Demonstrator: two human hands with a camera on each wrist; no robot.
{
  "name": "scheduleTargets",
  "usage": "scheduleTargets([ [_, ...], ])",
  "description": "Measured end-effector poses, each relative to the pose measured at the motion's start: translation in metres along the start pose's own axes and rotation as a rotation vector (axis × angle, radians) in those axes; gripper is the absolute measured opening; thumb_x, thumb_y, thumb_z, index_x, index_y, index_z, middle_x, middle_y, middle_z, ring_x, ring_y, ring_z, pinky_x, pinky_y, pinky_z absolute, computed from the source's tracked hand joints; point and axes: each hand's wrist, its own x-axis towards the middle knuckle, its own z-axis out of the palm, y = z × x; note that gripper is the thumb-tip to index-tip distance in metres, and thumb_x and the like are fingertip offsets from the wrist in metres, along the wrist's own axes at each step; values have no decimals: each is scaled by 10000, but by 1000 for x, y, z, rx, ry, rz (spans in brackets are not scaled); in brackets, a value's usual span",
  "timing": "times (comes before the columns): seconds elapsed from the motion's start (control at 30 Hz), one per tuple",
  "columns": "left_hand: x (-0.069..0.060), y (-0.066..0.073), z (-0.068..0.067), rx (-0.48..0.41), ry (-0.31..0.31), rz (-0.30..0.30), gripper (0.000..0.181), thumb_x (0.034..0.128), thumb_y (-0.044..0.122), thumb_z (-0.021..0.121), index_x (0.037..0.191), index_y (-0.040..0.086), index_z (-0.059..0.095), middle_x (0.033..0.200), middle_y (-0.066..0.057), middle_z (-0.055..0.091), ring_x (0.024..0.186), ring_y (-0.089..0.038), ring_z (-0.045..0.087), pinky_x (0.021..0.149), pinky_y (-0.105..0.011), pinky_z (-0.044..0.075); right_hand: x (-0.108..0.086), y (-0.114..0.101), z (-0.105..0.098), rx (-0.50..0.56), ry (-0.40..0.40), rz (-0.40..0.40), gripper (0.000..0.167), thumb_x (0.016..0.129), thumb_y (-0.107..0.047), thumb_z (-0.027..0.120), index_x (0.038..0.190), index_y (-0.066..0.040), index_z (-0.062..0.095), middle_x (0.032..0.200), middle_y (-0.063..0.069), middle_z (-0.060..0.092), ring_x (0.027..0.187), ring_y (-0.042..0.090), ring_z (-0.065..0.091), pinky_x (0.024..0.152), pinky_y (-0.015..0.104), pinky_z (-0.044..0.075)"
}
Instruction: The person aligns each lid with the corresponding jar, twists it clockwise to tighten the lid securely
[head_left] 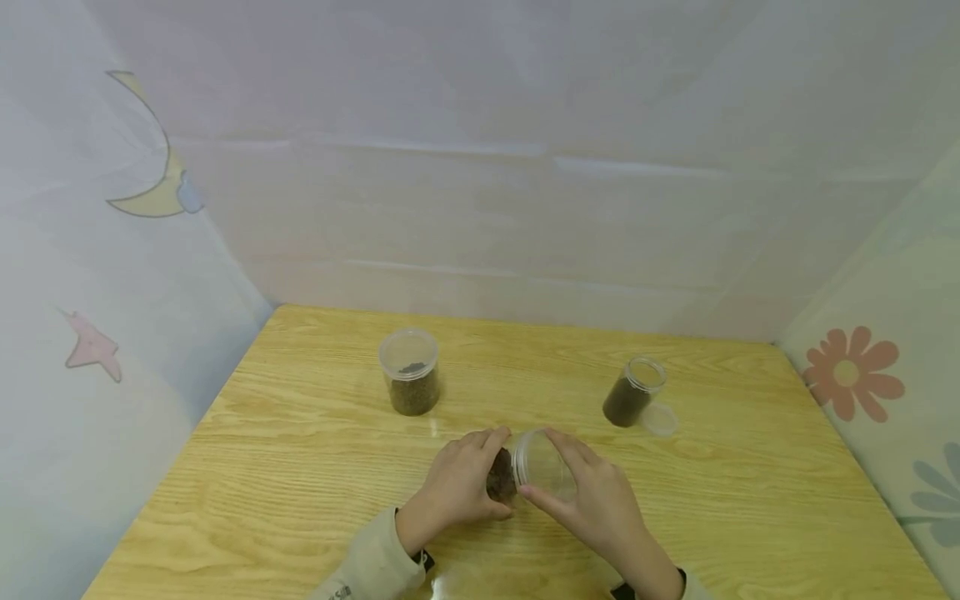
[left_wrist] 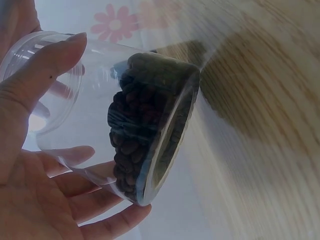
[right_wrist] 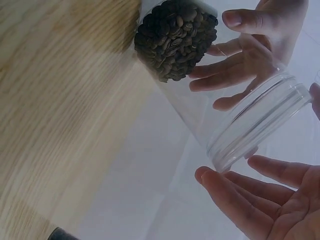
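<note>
A clear jar [left_wrist: 95,70] with dark coffee beans [right_wrist: 175,42] at its base end is held tilted, its lid end towards the right. My left hand [head_left: 461,479] grips the jar's body, its thumb on one side and its fingers spread along the other. Around the clear lid [right_wrist: 265,122] at the upper end, my right hand [head_left: 596,492] sets its thumb and fingers on opposite edges. In the right wrist view, the palm of the right hand stands apart from the lid. The beans lie piled against the jar's bottom.
Farther back on the left stands a wide jar [head_left: 412,387] with dark contents, seemingly lidded. On the right, an uncovered jar [head_left: 626,400] of dark contents stands beside a loose clear lid [head_left: 660,419]. Patterned cloth [head_left: 480,225] hangs behind the wooden table [head_left: 285,467].
</note>
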Motion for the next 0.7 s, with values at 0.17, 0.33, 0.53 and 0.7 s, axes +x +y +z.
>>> scheduleTargets([
  [0.17, 1, 0, 0, -14, -9, -11, 917, 565, 453, 838, 1288, 80, 413, 1209, -124, 556, 1070, -272, 550, 828, -420, 486, 0, 2, -1, -17, -8, -16, 740, 683, -499, 726, 1229, -37, 536, 1112, 164, 617, 840, 335, 642, 634, 375, 543],
  [0.33, 1, -1, -1, -40, -3, -19, 918, 567, 443, 841, 1291, 69, 421, 1211, -130, 554, 1068, -277, 547, 819, -423, 488, 2, 7, -7, -10, -73, -105, 803, 713, -568, 648, 1286, -30, 481, 1219, 208, 538, 990, 390, 574, 715, 469, 518],
  [0.53, 0, -1, -2, -59, -25, -36, 923, 581, 442, 835, 1311, 63, 414, 1230, -127, 542, 1086, -271, 536, 839, -411, 479, 7, 18, -12, 51, -129, -331, 841, 682, -474, 733, 1346, -59, 427, 1356, 148, 415, 1185, 334, 434, 863, 490, 449],
  [0.7, 0, -1, -2, -59, -27, -35, 920, 582, 440, 834, 1309, 64, 416, 1236, -127, 539, 1086, -275, 536, 843, -414, 477, 11, 21, -14, 101, -137, -430, 797, 718, -457, 716, 1345, -59, 429, 1391, 104, 385, 1203, 313, 419, 860, 498, 445],
])
